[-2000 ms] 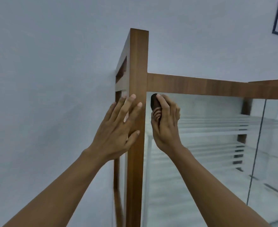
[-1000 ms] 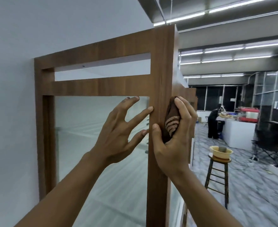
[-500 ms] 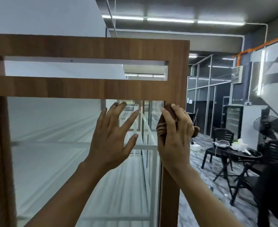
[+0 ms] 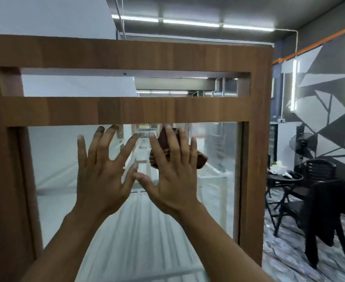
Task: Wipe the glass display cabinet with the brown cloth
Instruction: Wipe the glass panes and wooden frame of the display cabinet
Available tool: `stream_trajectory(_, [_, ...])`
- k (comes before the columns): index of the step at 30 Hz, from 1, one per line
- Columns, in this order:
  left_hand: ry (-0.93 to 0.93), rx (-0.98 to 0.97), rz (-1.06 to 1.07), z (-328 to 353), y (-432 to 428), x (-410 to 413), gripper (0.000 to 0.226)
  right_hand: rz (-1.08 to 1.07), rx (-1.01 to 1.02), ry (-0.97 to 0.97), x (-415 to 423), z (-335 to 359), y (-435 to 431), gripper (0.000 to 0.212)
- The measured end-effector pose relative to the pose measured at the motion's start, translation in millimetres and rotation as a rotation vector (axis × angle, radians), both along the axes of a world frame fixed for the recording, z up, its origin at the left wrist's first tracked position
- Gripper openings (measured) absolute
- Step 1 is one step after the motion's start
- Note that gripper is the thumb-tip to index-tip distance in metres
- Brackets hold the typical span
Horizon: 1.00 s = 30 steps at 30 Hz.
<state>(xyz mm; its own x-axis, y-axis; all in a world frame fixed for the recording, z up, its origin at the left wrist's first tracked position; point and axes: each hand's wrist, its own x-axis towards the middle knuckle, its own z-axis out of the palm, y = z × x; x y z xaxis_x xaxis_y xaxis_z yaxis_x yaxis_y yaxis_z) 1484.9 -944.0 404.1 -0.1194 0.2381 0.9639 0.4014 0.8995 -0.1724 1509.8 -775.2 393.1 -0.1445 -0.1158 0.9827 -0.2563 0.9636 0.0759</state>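
Observation:
The glass display cabinet [image 4: 255, 180] has a brown wooden frame and fills most of the head view; I face its narrow end pane [image 4: 55, 159]. My right hand [image 4: 171, 174] lies flat with fingers spread and presses the brown cloth [image 4: 201, 159] against the glass, just under the frame's lower crossbar. The cloth is bunched and shows above and to the right of my fingers. My left hand [image 4: 104, 169] is beside it, fingers spread, palm on the same pane and holding nothing. Glass shelves show through the pane.
A white wall stands at the left behind the cabinet. To the right of the frame are a black round table [image 4: 283, 178], black chairs [image 4: 322, 202] with a dark garment draped on one, and a standing fan [image 4: 301, 143] on a marbled floor.
My view has swung round the cabinet's corner post from its long front to the end pane. My right hand carried the cloth off the post onto the glass and flattened; my left hand shifted onto the same pane.

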Motion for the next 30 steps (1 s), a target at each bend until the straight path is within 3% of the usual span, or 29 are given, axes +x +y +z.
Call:
stream_trajectory(2, [0.007, 0.006, -0.009, -1, -16, -5, 0.058, -0.051, 0.014, 0.037, -6, -6, 4, 0.066])
stream_trajectory(6, [-0.003, -0.007, -0.064, -13, -31, -12, 0.058, -0.058, -0.463, 0.215, -9, -14, 52, 0.04])
stream_trajectory(7, [-0.001, -0.02, -0.065, -14, -32, -14, 0.058, -0.031, -0.501, 0.263, -11, -9, 49, 0.039])
stream_trajectory(11, [0.009, -0.028, -0.025, -15, -31, -18, 0.062, 0.045, -0.033, 0.166, -16, -5, -5, 0.055])
stream_trajectory(12, [0.009, -0.025, -0.025, -15, -31, -18, 0.062, 0.03, -0.009, 0.141, -14, -8, -2, 0.057])
stream_trajectory(17, [0.022, -0.042, 0.007, -16, -29, -17, 0.063, -0.098, -0.562, 0.195, -8, -7, 42, 0.06])
stream_trajectory(19, [0.034, -0.052, -0.004, -16, -28, -18, 0.062, -0.03, -0.427, 0.182, -12, 4, 4, 0.057])
stream_trajectory(22, [0.038, -0.011, -0.077, -18, -33, -17, 0.058, 0.021, 0.17, 0.035, -13, -20, -49, 0.055])
stream_trajectory(23, [0.029, 0.002, -0.088, -19, -35, -17, 0.058, -0.01, 0.236, 0.025, -12, -30, -40, 0.055])
stream_trajectory(25, [0.014, 0.013, -0.076, -24, -36, -17, 0.06, -0.082, 0.052, 0.035, -9, -44, 10, 0.056])
stream_trajectory(28, [0.001, 0.02, -0.057, -41, -34, -18, 0.062, -0.185, -0.481, 0.152, -4, -34, 60, 0.055])
stream_trajectory(29, [-0.003, 0.019, -0.051, -45, -32, -18, 0.062, -0.151, -0.547, 0.166, -5, -25, 50, 0.055])
stream_trajectory(30, [-0.007, 0.015, -0.053, -47, -31, -18, 0.062, -0.082, -0.474, 0.148, -7, -18, 26, 0.056])
